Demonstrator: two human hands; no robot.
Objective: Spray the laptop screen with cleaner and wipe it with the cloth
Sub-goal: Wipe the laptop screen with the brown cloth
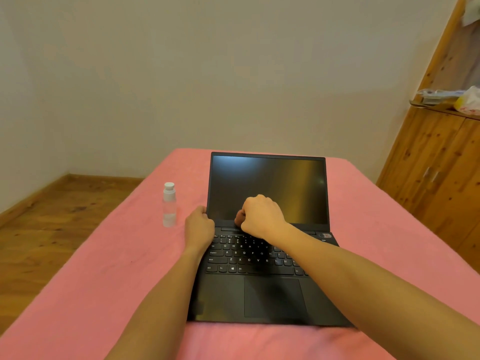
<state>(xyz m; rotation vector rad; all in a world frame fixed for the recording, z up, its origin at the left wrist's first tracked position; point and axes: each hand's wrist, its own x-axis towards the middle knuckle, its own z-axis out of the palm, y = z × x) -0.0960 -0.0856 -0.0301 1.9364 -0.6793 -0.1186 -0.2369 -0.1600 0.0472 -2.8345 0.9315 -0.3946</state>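
Pink-covered table against plain wall, wooden floor left of laptop, pine cabinet far right of it. Clear spray bottle, white cap, upright on cover just left of laptop lid. Left hand gripping lower left corner of screen, fingers curled round edge. Right hand fisted at bottom of screen (dark, switched off), pinching small reddish wad, probably cloth, mostly hidden, against glass near hinge.
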